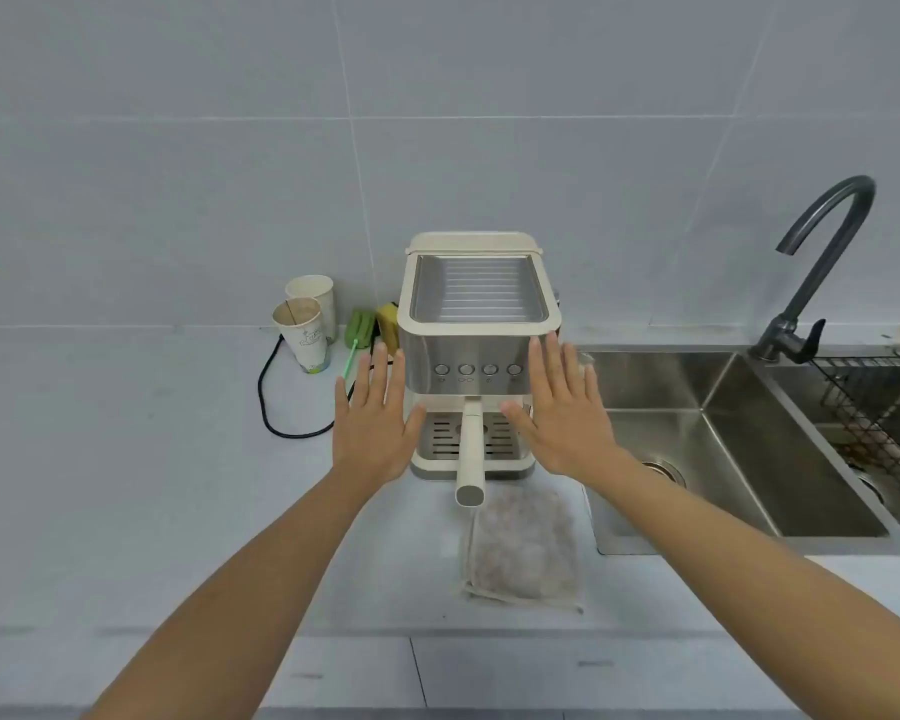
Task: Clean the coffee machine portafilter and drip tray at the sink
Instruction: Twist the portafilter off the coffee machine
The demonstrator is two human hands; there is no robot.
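Observation:
A cream and steel coffee machine stands on the counter against the tiled wall. Its portafilter sits locked in place, the cream handle pointing toward me over the slotted drip tray at the machine's base. My left hand hovers flat with fingers spread at the machine's left front. On the right side my right hand is held the same way, palm down, partly covering the tray's right end. Neither hand holds anything. The steel sink lies just right of the machine, under a dark faucet.
Two paper cups, a green brush and a yellow sponge sit left of the machine, with a black power cord looping on the counter. A folded cloth lies in front. A wire rack fills the right basin.

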